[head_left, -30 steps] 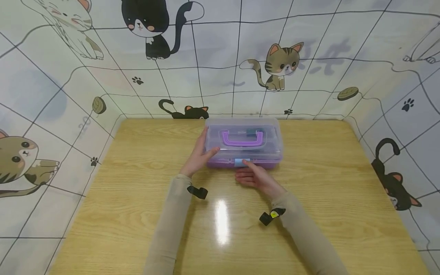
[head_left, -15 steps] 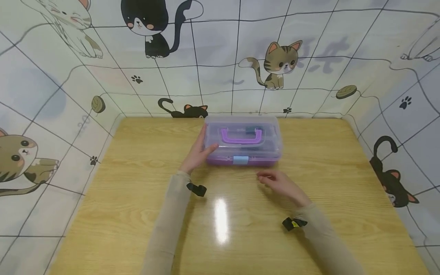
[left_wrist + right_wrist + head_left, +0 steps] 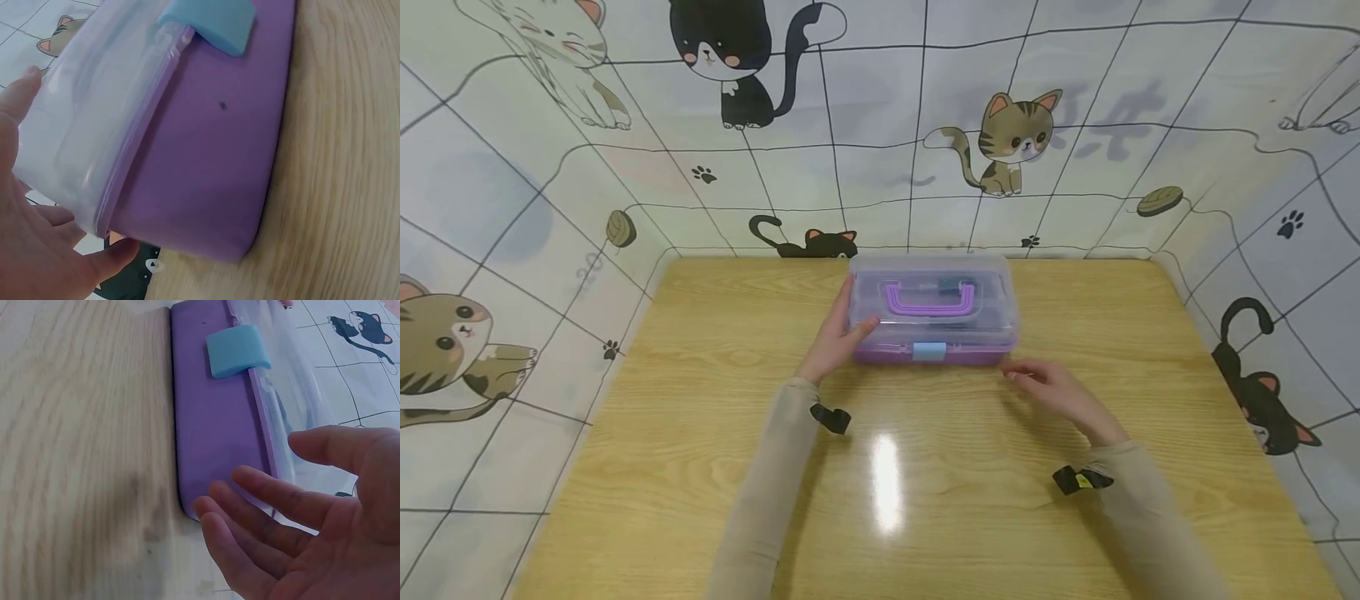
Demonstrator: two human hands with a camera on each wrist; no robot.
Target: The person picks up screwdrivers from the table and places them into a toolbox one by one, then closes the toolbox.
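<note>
A toolbox (image 3: 936, 330) with a purple base and clear lid stands at the back of the table, its lid down. On the lid lies a purple handle (image 3: 931, 312), and a light-blue latch (image 3: 929, 352) sits at the front middle. My left hand (image 3: 835, 337) rests against the box's left end, fingers along the side and thumb at the lid's front corner. Just off the front right corner hovers my right hand (image 3: 1063, 396), holding nothing. The right wrist view shows its fingers (image 3: 281, 500) loosely bent beside the purple base (image 3: 219, 425).
A dark green item shows dimly through the lid (image 3: 887, 279). The wooden table (image 3: 700, 417) meets cloth-like walls (image 3: 880, 175) printed with cats at the back and both sides. The box stands close to the back wall.
My right hand has left the latch and moved right, to the box's front right corner. The left hand keeps its place at the left end. The box appears still and its lid stays down.
</note>
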